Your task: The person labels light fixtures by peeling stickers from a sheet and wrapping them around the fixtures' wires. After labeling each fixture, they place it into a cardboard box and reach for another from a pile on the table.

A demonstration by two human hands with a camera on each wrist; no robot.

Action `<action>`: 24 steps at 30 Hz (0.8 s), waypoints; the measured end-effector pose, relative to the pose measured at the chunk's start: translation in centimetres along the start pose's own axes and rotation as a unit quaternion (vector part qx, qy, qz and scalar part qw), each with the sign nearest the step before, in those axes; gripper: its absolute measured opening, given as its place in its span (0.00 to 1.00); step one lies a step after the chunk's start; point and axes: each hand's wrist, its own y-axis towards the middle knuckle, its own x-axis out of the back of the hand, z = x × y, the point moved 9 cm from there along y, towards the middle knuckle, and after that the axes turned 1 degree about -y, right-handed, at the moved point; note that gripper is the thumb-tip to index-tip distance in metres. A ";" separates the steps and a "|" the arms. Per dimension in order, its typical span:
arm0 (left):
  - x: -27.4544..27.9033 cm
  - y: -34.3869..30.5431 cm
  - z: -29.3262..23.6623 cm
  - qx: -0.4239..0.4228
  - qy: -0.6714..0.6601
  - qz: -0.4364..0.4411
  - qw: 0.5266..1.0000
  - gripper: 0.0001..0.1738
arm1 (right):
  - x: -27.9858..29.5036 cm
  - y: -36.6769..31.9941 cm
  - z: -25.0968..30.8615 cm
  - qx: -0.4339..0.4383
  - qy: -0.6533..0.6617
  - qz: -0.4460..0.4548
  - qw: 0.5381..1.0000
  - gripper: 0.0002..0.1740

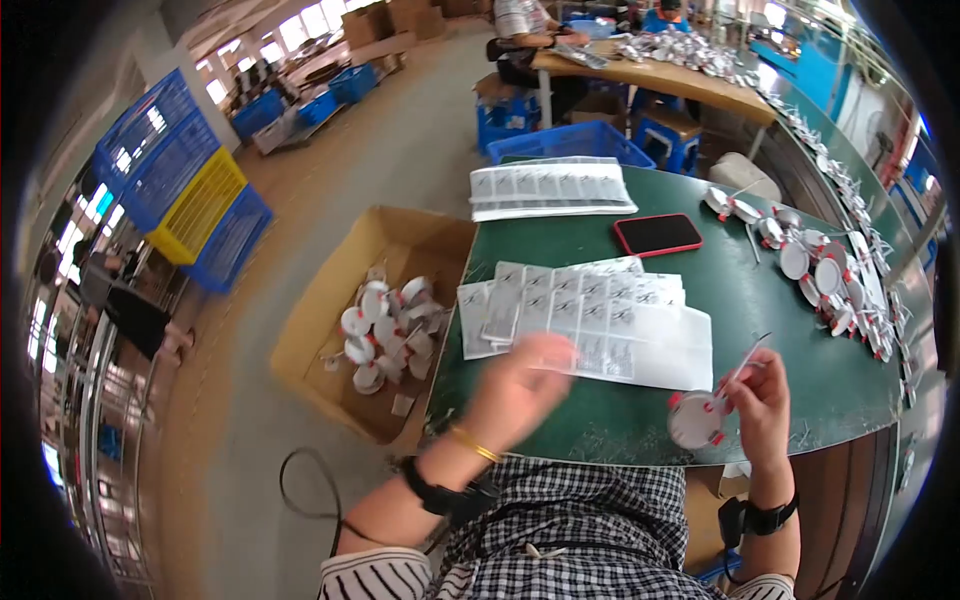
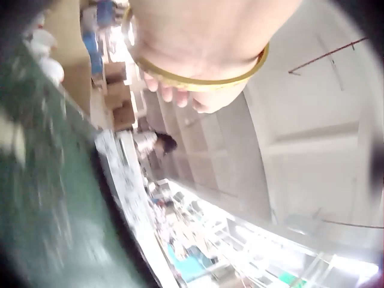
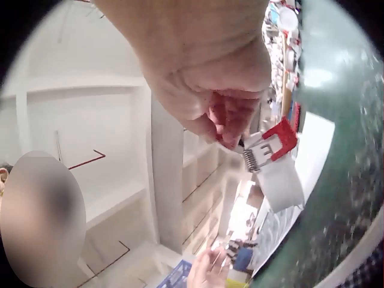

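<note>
My right hand pinches a white downlight by its edge, over the front of the green table. Its thin white lead sticks up past the fingers. In the right wrist view the downlight shows a red-capped spring clip with a coiled spring. My left hand is blurred by movement above the near edge of the sticker sheets, with no object visible in it. Loosely extended fingertips show below the bracelet in the left wrist view.
Many downlights lie heaped at the table's right side. A red-edged phone and another sheet stack lie farther back. On the left stands a cardboard box holding more downlights. A person sits at a far table.
</note>
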 end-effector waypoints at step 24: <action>-15.5 -3.5 -4.5 -0.105 0.115 0.191 0.969 0.25 | -6.4 -1.0 -0.5 0.061 -0.068 0.132 0.987 0.09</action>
